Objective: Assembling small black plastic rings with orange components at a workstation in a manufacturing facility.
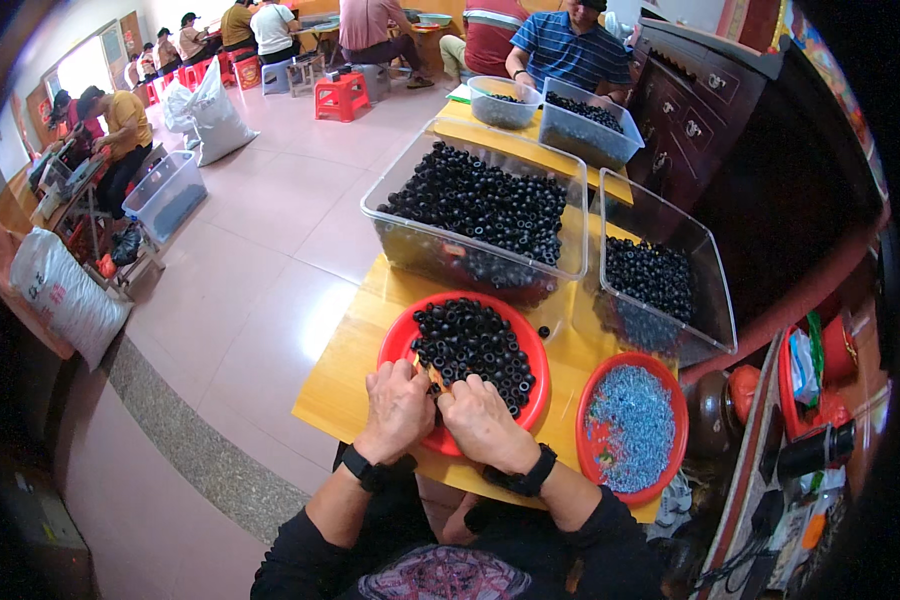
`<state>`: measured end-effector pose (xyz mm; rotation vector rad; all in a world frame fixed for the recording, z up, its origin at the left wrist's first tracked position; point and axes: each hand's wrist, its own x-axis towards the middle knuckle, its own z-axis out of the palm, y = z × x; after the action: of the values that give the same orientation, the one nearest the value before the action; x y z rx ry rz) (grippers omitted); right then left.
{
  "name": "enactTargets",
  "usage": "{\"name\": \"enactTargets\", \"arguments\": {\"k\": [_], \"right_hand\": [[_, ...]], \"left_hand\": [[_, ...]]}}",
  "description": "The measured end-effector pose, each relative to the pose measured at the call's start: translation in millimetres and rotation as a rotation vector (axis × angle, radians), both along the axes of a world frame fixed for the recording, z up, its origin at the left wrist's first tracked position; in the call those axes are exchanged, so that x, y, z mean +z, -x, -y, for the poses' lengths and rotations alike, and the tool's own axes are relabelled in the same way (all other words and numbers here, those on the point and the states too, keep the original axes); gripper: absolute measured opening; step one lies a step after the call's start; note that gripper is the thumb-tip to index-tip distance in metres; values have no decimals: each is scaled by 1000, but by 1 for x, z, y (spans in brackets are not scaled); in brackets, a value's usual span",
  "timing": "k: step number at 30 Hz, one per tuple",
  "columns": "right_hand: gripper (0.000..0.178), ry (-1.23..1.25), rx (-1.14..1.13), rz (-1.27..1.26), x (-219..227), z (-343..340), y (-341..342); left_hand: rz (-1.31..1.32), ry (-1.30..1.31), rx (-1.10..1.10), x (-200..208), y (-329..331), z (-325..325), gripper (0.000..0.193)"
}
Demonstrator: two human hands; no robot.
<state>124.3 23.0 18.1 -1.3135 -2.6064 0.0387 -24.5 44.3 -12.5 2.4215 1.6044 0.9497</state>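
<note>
Maybe lots was left: many beads (473, 345) sat in your bowl (540, 368). What was done didn't show. Your left hand (397, 405) and right hand (482, 418) curled close, pinch hidden.

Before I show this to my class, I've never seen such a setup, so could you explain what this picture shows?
No machine here: a person uses two bare hands. The picture comes from a wide fisheye camera worn on their head, looking down, so straight edges bend.

The left hand and right hand meet over the near side of a red bowl of black pieces. Their fingers curl inward; what they hold is too hidden to tell.

Also on the yellow table are a red dish of light-blue bits and clear tubs of more black pieces.
</note>
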Motion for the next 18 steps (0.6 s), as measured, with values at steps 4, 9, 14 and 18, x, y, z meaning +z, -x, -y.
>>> {"name": "enactTargets", "arguments": {"k": [4,9,14,18], "right_hand": [[12,43,-16,-217,3,-5,-9],[3,241,-69,-677,12,-15,-24],[8,732,-171,-968,14,-17,-34],[4,820,-104,-1187,10,-15,-38]], "left_hand": [[99,-5,-39,5,2,2,19],[589,91,-185,17,7,12,23],[1194,706,-300,16,1,31,19],[1465,884,-317,19,-1,34,20]]}}
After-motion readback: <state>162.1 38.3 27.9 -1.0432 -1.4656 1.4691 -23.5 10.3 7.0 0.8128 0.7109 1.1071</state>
